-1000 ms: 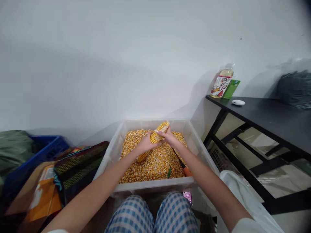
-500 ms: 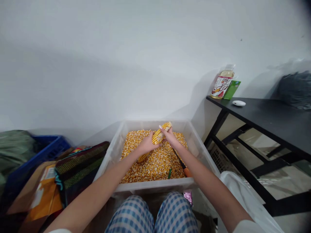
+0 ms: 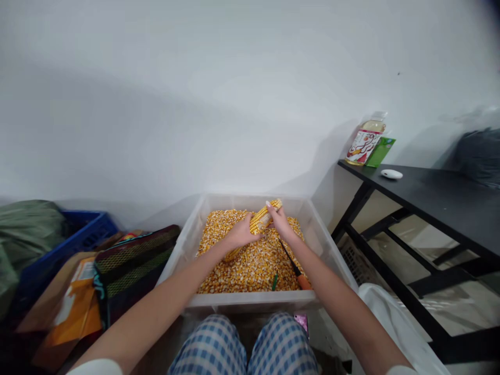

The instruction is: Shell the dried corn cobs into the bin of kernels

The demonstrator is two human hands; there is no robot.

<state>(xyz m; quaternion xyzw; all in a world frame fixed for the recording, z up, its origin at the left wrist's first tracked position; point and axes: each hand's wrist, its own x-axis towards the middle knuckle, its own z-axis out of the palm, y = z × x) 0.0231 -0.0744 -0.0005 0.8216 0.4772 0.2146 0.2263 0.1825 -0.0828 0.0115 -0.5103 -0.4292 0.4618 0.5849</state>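
The left hand [image 3: 242, 231] is clasping the corn cob [image 3: 259, 222] by its near end, over the kernels [image 3: 244, 275] in the pale tub [image 3: 253, 298], while the right hand [image 3: 279, 220] is gripping the far end, its thumb lying closer to the tip than a second ago.

Deep yellow kernels in neat rows cover the corn cob [image 3: 258, 224] near the dial's centre, with a whitish patch alongside. Around six, loose kernels [image 3: 242, 276] mottle yellow, amber and cream inside a cloudy-white tub [image 3: 250, 298]; below, trousers [image 3: 213, 344] show blue-and-white checks. Towards five, a tool [image 3: 303, 282] pairs orange handle with black shaft, near a green strip [image 3: 274, 282]. At eight, a dark bag [image 3: 136, 260] has yellow-green mesh; towards nine, a crate [image 3: 96, 226] is blue. At three, the tabletop [image 3: 429, 192] is black; at twelve, the wall [image 3: 250, 94] is pale grey.
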